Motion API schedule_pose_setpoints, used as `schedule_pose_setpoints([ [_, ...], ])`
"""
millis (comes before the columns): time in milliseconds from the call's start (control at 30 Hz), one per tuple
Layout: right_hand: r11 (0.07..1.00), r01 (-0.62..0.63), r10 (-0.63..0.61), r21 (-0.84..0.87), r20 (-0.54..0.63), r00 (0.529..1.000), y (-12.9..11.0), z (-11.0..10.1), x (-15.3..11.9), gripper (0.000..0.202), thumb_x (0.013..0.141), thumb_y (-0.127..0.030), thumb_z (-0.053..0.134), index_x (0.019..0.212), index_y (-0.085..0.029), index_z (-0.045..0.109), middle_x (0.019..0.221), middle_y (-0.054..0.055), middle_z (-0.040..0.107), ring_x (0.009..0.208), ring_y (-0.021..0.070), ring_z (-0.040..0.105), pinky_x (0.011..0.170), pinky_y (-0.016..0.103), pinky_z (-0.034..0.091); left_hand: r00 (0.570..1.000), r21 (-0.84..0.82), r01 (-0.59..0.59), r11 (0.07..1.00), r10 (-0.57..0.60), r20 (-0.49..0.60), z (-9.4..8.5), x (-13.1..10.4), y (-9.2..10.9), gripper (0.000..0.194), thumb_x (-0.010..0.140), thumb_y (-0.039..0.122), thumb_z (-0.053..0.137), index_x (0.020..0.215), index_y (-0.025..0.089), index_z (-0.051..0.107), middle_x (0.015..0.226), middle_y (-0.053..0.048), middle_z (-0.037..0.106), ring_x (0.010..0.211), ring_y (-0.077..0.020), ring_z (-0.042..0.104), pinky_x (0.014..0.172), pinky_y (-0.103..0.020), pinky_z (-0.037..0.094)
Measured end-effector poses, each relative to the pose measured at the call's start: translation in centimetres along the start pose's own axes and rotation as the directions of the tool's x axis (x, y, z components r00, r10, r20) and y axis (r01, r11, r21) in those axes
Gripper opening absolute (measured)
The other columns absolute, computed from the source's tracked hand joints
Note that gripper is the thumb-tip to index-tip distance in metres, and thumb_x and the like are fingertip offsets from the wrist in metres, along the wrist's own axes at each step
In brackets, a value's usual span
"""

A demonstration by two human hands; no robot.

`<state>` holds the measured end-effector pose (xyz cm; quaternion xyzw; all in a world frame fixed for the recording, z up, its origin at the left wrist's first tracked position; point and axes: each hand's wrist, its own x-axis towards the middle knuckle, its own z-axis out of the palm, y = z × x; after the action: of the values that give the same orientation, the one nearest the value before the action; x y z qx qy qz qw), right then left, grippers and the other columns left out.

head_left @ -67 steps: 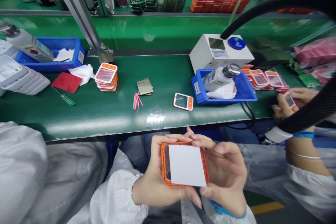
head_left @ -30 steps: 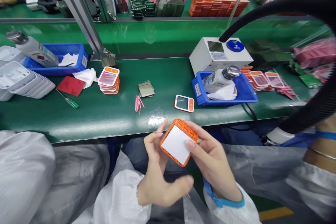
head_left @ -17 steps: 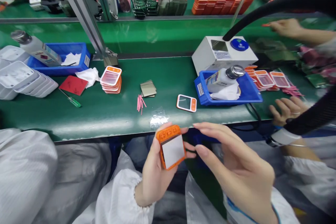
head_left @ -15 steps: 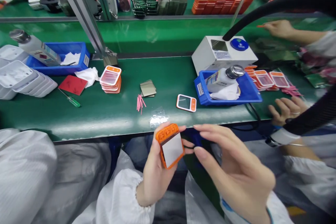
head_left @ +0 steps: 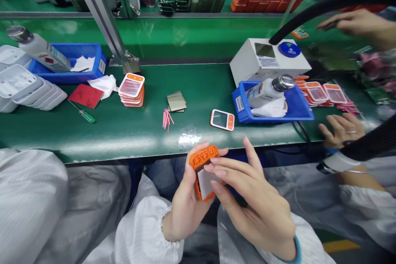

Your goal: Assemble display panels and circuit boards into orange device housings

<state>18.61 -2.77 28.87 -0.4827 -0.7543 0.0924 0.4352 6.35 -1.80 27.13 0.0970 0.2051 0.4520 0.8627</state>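
My left hand [head_left: 185,198] is wrapped round a small orange plastic casing [head_left: 196,161], its inner side turned up, just in front of the bench edge. A pale grey-white panel [head_left: 206,185] lies inside the casing. My right hand [head_left: 256,198] reaches over it from the right, index finger raised, other fingers stretched out with their tips at the panel. Whether those tips press or hover is hard to see. Beyond my hands, a white-and-orange framed unit with a screen [head_left: 222,120] lies on the bench. Left of it are several pink strips [head_left: 167,119] and thin grey square plates [head_left: 176,102].
A stack of orange-and-white frames [head_left: 131,90] stands left of centre. A blue bin [head_left: 274,119] holding a bottle is at right, before a white box [head_left: 244,60]. Farther left are a green screwdriver [head_left: 86,116], red sheet [head_left: 86,96] and white trays [head_left: 40,95]. A co-worker's hand [head_left: 342,130] rests at right.
My right hand has moved left, from beside the casing to over its panel. My left hand still holds the casing. The view has shifted slightly.
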Motion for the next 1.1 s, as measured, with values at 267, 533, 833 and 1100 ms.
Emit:
schedule_pose_setpoints([
  [267,0.996,0.069,-0.069,-0.051,0.017,0.997,-0.2,0.2,-0.1,0.035,0.079,-0.004,0.061,0.111,-0.019,0.06,0.095,0.004,0.076,0.092,0.0231,0.072,0.116,0.062,0.021,0.998,-0.037,0.029,0.999,-0.027,0.058,0.0,-0.2,0.2,0.035,0.094,0.047,0.043,0.119,0.029,0.058,0.123,-0.003,0.066,0.119,-0.0142,0.058,0.104,-0.028,0.039],
  [533,0.987,0.088,-0.086,-0.137,0.021,0.996,0.0,0.4,-0.2,0.04,0.081,-0.005,0.059,0.118,-0.022,0.057,0.091,0.001,0.077,0.082,0.0222,0.074,0.117,0.064,0.013,0.995,-0.028,0.018,0.999,-0.015,0.094,-0.4,0.0,-0.1,0.038,0.095,0.047,0.04,0.123,0.027,0.055,0.127,-0.006,0.064,0.118,-0.0151,0.058,0.102,-0.028,0.04],
  [833,0.995,-0.081,0.093,0.064,-0.218,0.972,1.7,-1.5,-0.9,0.046,0.084,-0.01,0.058,0.126,-0.031,0.056,0.079,-0.005,0.075,0.069,0.0195,0.072,0.116,0.063,0.021,0.976,-0.04,0.205,0.978,-0.201,0.082,-0.6,0.5,1.6,0.038,0.082,0.027,0.06,0.119,0.022,0.056,0.113,-0.008,0.07,0.093,-0.0259,0.07,0.083,-0.04,0.052],
  [1100,0.905,-0.419,0.412,-0.072,-0.092,0.907,7.6,0.1,3.9,0.01,0.083,-0.023,0.064,0.092,-0.021,0.068,0.079,0.002,0.073,0.076,0.0202,0.068,0.075,0.036,0.052,0.977,0.109,0.162,0.981,-0.144,-0.155,-2.3,0.7,2.9,0.049,0.083,0.01,0.05,0.131,0.019,0.041,0.115,-0.015,0.069,0.091,-0.0301,0.071,0.088,-0.05,0.05],
])
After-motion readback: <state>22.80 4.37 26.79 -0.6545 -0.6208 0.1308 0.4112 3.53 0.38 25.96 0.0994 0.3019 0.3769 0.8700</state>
